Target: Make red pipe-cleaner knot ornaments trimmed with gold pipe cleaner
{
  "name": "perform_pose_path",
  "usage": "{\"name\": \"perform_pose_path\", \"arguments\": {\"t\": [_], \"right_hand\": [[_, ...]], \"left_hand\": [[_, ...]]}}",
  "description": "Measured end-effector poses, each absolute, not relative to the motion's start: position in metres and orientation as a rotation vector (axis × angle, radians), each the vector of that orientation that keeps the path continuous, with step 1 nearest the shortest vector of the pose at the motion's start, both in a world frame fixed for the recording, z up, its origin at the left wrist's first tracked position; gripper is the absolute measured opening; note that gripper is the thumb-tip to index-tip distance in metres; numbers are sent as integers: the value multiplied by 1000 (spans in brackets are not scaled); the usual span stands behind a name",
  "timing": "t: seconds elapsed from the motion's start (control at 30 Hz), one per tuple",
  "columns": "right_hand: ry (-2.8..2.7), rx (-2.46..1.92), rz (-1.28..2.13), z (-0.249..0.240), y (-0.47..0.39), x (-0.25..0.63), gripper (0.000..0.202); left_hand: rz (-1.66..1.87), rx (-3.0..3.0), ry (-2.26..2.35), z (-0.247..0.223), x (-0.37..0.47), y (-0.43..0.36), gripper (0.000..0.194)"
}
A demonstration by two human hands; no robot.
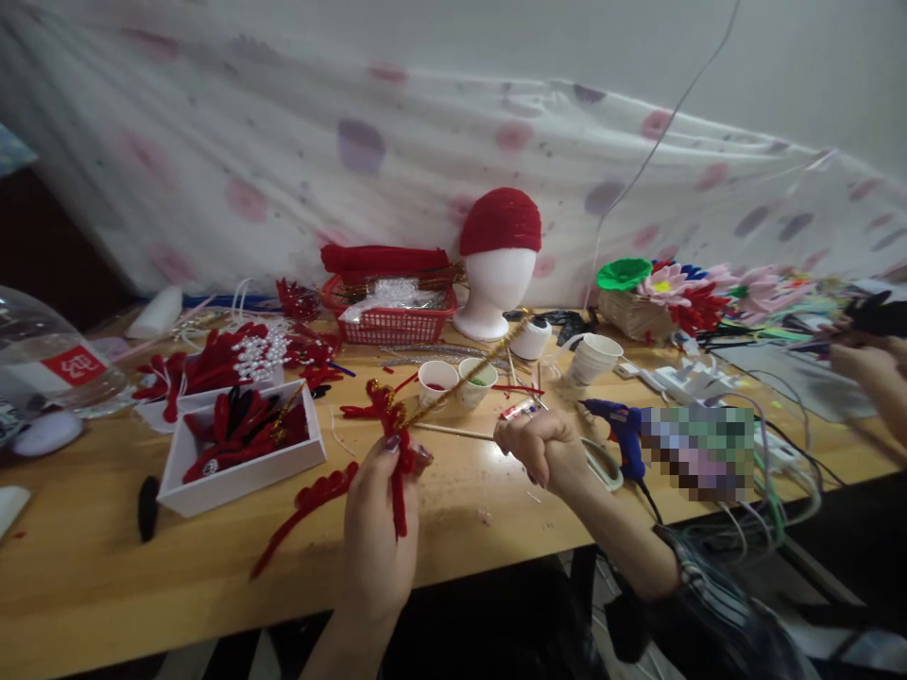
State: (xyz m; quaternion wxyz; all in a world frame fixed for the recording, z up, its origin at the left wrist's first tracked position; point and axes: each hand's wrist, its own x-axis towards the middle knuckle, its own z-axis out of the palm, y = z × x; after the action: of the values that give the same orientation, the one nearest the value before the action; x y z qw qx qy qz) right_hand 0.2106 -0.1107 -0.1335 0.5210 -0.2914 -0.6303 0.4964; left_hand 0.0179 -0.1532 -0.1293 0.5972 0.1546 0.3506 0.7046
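Note:
My left hand (379,519) pinches a red pipe-cleaner piece (401,463) upright over the table's front half. A gold tinsel pipe cleaner (468,373) is wound about its top, with a long free end slanting up to the right. My right hand (542,446) is closed, apart from the left; its fingers hide whatever may be in them. Near its knuckles lies a small printed tube (520,409), and a thin wooden stick (453,432) reaches toward it. A scalloped red pipe-cleaner strip (312,505) lies left of my left hand.
A white box (245,477) of red and black pieces stands left. Paper cups (437,382), a red basket (393,326) and a foam head (496,283) stand behind. Right are a blue glue gun (620,430), scissors (602,465), cables and a co-worker's hand (868,368).

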Motion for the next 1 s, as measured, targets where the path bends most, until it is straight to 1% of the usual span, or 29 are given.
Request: {"name": "perform_pose_path", "arguments": {"t": [0.1,0.17,0.23,0.33,0.43,0.53,0.63,0.73,0.83,0.93,1.0], "right_hand": [[-1353,-684,1251,-143,-111,205,48],[-1292,-706,1364,-146,-113,199,38],[-1275,-732,1552,-148,-116,192,32],[-1280,-747,1889,-152,-123,181,34],[-1271,-755,2118,-158,-128,171,29],[-1261,-788,2173,-164,-126,165,27],[-1300,-849,2123,-166,-120,164,25],[-1362,-941,1937,-167,-114,166,28],[-1454,-1043,1666,-168,-112,170,36],[-1547,-1177,1324,-169,-115,176,38],[-1594,-1260,1071,-168,-117,183,35]], "left_hand": [[1611,308,817,-132,27,-154,9],[1609,378,832,-135,34,-153,9],[1595,489,859,-137,42,-152,11],[1561,573,889,-135,54,-150,13],[1443,481,877,-131,59,-149,22],[1256,322,866,-129,57,-150,33],[1236,213,825,-130,54,-150,35],[1386,195,734,-133,55,-151,27],[1515,180,638,-135,60,-152,28],[1500,111,645,-130,62,-155,31],[1458,24,672,-124,60,-158,35]]}}
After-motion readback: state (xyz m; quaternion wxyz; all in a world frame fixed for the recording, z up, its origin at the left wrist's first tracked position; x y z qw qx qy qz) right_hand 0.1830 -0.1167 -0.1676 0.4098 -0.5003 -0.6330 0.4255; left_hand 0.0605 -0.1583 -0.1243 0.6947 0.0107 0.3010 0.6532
